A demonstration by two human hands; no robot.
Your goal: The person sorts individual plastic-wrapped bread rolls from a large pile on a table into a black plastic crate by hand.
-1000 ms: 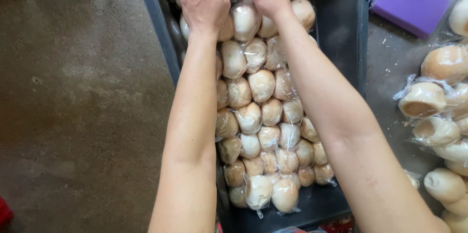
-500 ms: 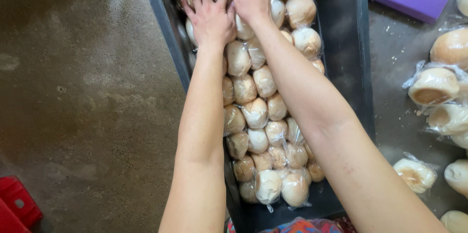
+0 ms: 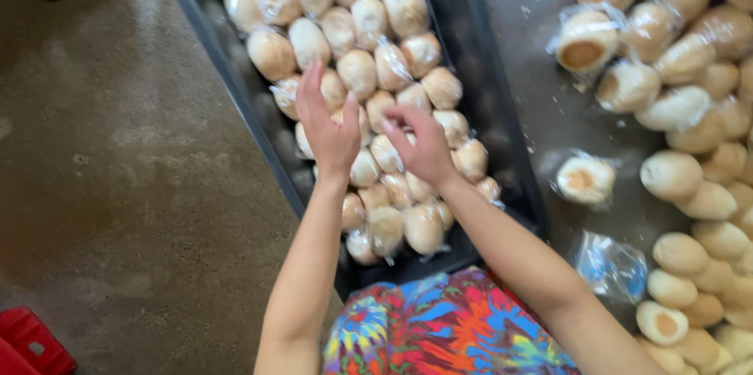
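I see left hand (image 3: 329, 128) flat, fingers spread, over wrapped buns (image 3: 357, 69) in black tray (image 3: 478, 69); right hand (image 3: 423, 143) curled, fingertips pinching bun wrapper.

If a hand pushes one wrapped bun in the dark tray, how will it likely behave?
The wrapped bun looks soft and light, so it would probably squash rather than break. Its clear film seems slippery. Packed tight in the dark tray, it would likely nudge its neighbours, not roll.

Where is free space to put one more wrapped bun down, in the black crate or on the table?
The crate is crowded with buns. Bare grey table lies between the crate's right wall and the bun pile.
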